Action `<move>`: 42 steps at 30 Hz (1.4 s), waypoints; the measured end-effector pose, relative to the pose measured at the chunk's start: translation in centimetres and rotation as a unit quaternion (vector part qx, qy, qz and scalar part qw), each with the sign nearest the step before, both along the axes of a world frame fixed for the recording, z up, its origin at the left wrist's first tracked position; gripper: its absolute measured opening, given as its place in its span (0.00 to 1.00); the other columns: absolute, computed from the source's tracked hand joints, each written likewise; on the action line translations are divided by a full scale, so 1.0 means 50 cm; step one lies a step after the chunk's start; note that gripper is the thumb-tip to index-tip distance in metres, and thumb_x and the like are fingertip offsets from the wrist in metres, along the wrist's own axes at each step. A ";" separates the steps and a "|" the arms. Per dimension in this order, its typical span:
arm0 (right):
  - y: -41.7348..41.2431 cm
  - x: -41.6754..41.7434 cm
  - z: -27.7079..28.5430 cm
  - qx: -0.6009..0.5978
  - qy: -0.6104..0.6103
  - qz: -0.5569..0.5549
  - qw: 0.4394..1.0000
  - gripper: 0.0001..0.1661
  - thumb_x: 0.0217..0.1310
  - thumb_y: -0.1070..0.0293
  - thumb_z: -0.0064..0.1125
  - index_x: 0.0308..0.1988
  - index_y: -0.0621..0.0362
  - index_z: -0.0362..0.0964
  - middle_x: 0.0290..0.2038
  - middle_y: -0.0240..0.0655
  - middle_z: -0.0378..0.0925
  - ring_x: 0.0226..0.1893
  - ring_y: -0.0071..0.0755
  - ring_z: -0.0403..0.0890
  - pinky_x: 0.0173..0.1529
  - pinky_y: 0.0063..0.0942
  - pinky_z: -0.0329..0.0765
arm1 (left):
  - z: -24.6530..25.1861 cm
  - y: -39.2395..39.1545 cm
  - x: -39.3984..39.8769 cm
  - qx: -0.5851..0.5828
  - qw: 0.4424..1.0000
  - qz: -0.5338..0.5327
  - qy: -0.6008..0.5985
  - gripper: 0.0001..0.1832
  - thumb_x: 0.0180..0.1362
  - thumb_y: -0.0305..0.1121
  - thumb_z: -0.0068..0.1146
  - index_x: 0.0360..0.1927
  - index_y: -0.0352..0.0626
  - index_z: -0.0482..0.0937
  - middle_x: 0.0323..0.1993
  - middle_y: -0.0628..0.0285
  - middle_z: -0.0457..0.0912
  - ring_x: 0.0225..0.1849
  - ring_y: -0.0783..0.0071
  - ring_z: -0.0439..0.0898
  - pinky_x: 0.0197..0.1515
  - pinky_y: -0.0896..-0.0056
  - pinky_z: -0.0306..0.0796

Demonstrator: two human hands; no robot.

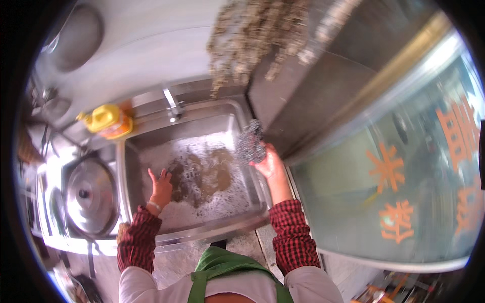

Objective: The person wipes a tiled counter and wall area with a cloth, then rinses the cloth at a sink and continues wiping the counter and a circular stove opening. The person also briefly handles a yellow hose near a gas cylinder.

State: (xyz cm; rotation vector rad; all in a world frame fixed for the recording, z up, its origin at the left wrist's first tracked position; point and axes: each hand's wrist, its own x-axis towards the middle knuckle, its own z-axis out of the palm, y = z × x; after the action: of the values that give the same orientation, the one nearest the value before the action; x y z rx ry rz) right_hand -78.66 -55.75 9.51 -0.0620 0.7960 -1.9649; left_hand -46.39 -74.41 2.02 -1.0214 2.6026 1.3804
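Note:
A stainless steel sink point(242, 223) in front of me holds murky, foamy water point(204, 181). My right hand point(269, 163) grips a steel wool scourer point(251, 142) above the sink's right wall. Over the left part of the basin, my left hand point(162, 187) has its fingers spread and holds nothing that I can see. A bracelet circles that wrist. The metal faucet point(173, 108) stands at the back rim. Red and black checked sleeve covers reach down both forearms. What lies under the murky water is hidden.
A yellow plastic jug point(110, 121) stands behind the sink's left corner. Left of the basin is a round metal lid point(91, 195). A glass panel with orange lettering point(348, 197) lies to the right. Blurred brown strands point(257, 38) are at the top, and a pan point(77, 38) is at the upper left.

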 end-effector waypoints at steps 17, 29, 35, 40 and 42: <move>1.234 0.581 -0.017 0.703 0.408 -0.168 0.558 0.26 0.54 0.48 0.57 0.26 0.63 0.72 0.35 0.40 0.78 0.34 0.51 0.77 0.34 0.41 0.72 | 0.006 1.294 -0.179 0.672 0.695 -0.238 -0.094 0.15 0.63 0.39 0.46 0.51 0.45 0.69 0.46 0.62 0.75 0.46 0.72 0.75 0.50 0.70 0.70; 1.726 0.785 -0.128 0.283 0.061 -0.742 0.605 0.17 0.58 0.69 0.58 0.47 0.63 0.72 0.37 0.32 0.78 0.36 0.22 0.75 0.41 0.21 0.73 | 0.024 1.928 -0.067 0.613 0.518 -0.478 -0.358 0.25 0.65 0.54 0.39 0.60 0.54 0.63 0.53 0.66 0.71 0.52 0.71 0.72 0.51 0.62 0.70; 2.002 0.832 -0.177 0.366 -0.026 -0.800 0.475 0.10 0.57 0.70 0.58 0.41 0.61 0.74 0.33 0.29 0.76 0.30 0.19 0.73 0.34 0.19 0.72 | 0.017 2.123 -0.224 0.382 0.542 -0.681 -0.310 0.28 0.64 0.56 0.41 0.62 0.54 0.65 0.51 0.65 0.74 0.53 0.71 0.71 0.53 0.62 0.64; 2.199 0.869 -0.107 0.423 -0.127 -0.738 0.511 0.11 0.55 0.70 0.52 0.39 0.60 0.75 0.23 0.30 0.73 0.18 0.22 0.71 0.21 0.21 0.70 | -0.046 2.302 -0.475 0.380 0.599 -0.685 -0.164 0.19 0.65 0.45 0.44 0.52 0.44 0.72 0.39 0.65 0.77 0.41 0.77 0.75 0.43 0.72 0.71; 2.244 0.836 -0.073 0.483 -0.186 -0.743 0.424 0.10 0.55 0.70 0.51 0.37 0.59 0.76 0.18 0.30 0.71 0.12 0.23 0.68 0.14 0.23 0.66 | -0.050 2.371 -0.582 0.427 0.620 -0.639 -0.159 0.18 0.64 0.42 0.47 0.50 0.40 0.72 0.37 0.64 0.77 0.39 0.78 0.75 0.43 0.72 0.72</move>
State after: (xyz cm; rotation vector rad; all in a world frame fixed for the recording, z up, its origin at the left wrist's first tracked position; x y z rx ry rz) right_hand -36.86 56.43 5.89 2.4766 1.8330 -2.2136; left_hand -75.51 44.16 -0.50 0.6235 1.2614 1.3449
